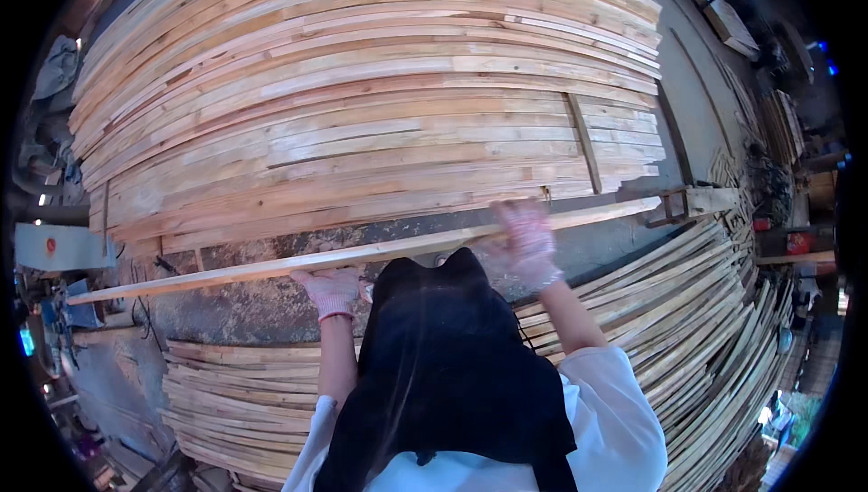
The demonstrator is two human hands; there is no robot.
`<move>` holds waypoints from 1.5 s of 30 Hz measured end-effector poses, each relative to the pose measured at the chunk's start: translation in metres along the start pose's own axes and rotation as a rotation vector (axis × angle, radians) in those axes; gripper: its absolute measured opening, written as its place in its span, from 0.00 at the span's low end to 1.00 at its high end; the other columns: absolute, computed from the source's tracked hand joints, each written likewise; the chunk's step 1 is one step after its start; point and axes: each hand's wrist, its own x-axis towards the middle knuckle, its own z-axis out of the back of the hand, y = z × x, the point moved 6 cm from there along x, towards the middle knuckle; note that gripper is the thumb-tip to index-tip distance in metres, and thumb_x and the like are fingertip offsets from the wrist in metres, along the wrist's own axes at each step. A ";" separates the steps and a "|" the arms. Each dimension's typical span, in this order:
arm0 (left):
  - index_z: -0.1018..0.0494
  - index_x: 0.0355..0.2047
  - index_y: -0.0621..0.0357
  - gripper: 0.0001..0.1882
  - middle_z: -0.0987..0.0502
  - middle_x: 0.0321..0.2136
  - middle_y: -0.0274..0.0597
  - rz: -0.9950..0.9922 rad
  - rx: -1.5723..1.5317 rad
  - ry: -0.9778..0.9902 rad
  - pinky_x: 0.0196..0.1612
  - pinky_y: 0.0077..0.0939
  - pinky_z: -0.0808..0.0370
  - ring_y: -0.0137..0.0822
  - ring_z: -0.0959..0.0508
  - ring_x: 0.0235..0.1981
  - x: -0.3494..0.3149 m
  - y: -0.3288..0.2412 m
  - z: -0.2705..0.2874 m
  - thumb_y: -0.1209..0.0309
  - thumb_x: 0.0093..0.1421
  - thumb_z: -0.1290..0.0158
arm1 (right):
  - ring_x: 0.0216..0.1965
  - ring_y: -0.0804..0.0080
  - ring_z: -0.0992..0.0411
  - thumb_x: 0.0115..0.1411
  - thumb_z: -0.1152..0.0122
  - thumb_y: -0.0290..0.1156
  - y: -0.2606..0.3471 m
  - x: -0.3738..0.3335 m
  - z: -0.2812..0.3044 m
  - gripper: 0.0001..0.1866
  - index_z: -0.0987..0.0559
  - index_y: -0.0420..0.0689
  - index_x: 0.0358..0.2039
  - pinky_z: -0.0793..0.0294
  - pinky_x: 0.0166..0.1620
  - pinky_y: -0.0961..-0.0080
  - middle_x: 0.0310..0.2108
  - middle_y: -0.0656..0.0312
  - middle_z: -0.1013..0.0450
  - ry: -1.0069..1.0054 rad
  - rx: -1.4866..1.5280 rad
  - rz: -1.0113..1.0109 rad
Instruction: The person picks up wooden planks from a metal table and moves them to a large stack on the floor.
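A long, thin wooden strip (411, 246) stretches across in front of me, its right end farther away than its left. My left hand (330, 290), in a pale knitted glove with a red cuff edge, is closed on the strip left of its middle. Over the strip's right half is my right hand (527, 243), gloved too. Motion smears its fingers, so whether they grip the strip or only touch it is unclear. Just beyond lies a broad stack of wooden strips (362, 130), laid side by side.
Behind my forearms, rougher strips lie in a second pile (669, 298), spreading to both sides. Sawdust covers part of the floor (244, 298) between the piles. A narrow wooden batten (583, 144) crosses the far stack. At left stands a pale panel (63, 246).
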 end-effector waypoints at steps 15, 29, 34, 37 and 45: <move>0.28 0.28 0.58 0.43 0.34 0.12 0.36 -0.129 -0.145 -0.118 0.29 0.42 0.28 0.40 0.33 0.16 -0.031 -0.116 0.024 0.29 0.60 0.72 | 0.59 0.59 0.35 0.65 0.48 0.40 -0.342 -0.127 0.051 0.27 0.32 0.40 0.61 0.27 0.54 0.65 0.61 0.53 0.35 0.011 0.018 -0.827; 0.29 0.43 0.59 0.17 0.22 0.34 0.46 0.064 -0.010 0.230 0.46 0.48 0.23 0.47 0.21 0.38 -0.032 -0.097 -0.011 0.57 0.68 0.54 | 0.63 0.58 0.39 0.65 0.48 0.38 -0.032 -0.001 0.026 0.28 0.35 0.43 0.63 0.24 0.50 0.56 0.61 0.53 0.36 0.431 1.215 -0.592; 0.29 0.41 0.60 0.23 0.23 0.33 0.47 -0.196 -0.002 0.198 0.46 0.53 0.24 0.51 0.22 0.35 0.035 -0.218 -0.013 0.49 0.66 0.55 | 0.45 0.63 0.27 0.65 0.47 0.40 0.126 0.074 -0.001 0.20 0.27 0.39 0.50 0.17 0.30 0.68 0.44 0.59 0.30 0.255 1.504 -0.846; 0.30 0.40 0.58 0.22 0.24 0.34 0.44 -0.279 0.089 0.230 0.49 0.57 0.26 0.48 0.22 0.38 0.046 -0.301 -0.011 0.50 0.67 0.57 | 0.45 0.54 0.27 0.48 0.28 0.33 0.214 0.115 0.002 0.26 0.26 0.42 0.47 0.23 0.44 0.64 0.43 0.54 0.27 0.340 0.881 -0.036; 0.33 0.53 0.60 0.27 0.24 0.45 0.49 0.313 0.566 0.532 0.50 0.42 0.25 0.46 0.22 0.44 0.025 -0.178 0.018 0.49 0.68 0.58 | 0.55 0.72 0.32 0.64 0.45 0.53 0.353 0.142 -0.100 0.30 0.30 0.49 0.61 0.34 0.58 0.75 0.55 0.58 0.28 0.660 1.477 -0.370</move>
